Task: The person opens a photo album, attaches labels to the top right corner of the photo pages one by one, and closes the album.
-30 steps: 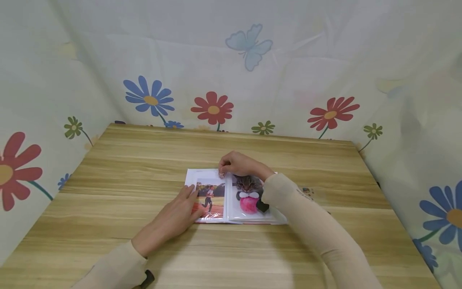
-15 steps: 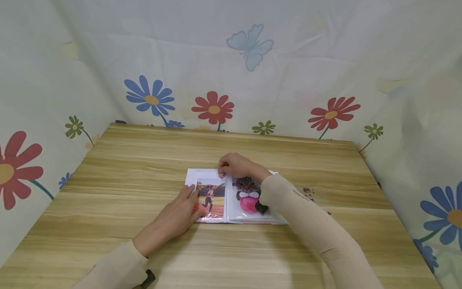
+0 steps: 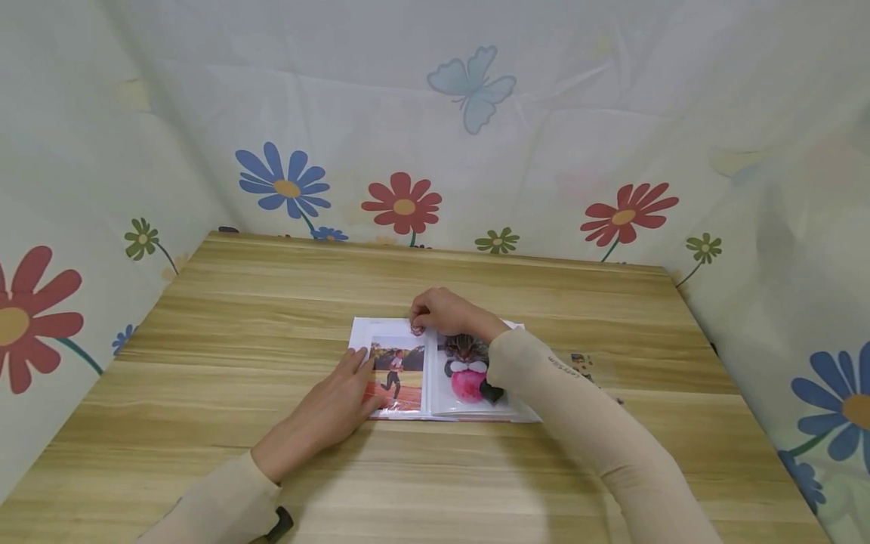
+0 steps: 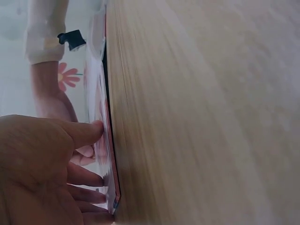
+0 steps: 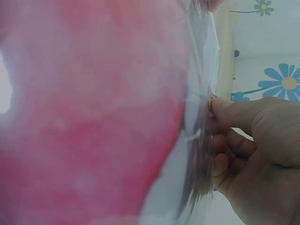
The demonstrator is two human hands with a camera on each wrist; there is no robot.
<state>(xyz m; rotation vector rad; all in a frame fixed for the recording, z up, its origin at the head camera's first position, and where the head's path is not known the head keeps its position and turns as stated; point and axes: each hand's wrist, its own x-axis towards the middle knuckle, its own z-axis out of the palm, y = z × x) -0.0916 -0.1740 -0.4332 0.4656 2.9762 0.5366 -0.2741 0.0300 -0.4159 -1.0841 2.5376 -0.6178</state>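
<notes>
An open photo album (image 3: 362,328) lies flat on the wooden table. Its left page bears a photo of a runner (image 3: 396,375), and on the right page is a cat photo (image 3: 469,384) with a pink ball shape, under clear plastic. My left hand (image 3: 331,404) rests on the album's left side, fingers extended, thumb by the photo's lower corner. At the top of the left page, near the spine, my right hand (image 3: 448,311) pinches a small brownish sticker (image 3: 417,330) between thumb and forefinger; its details are too small to make out. The right forearm crosses over the right page.
To the right of the album lies a clear sheet with small dark stickers (image 3: 580,361), partly covered by the right sleeve (image 3: 544,370). The wooden table (image 3: 306,287) ends at a flower-printed cloth (image 3: 530,166) at the back and sides.
Almost nothing: the right wrist and sleeve have shifted slightly left, while the fingers stay at the same spot on the page. The left hand has stayed in place.
</notes>
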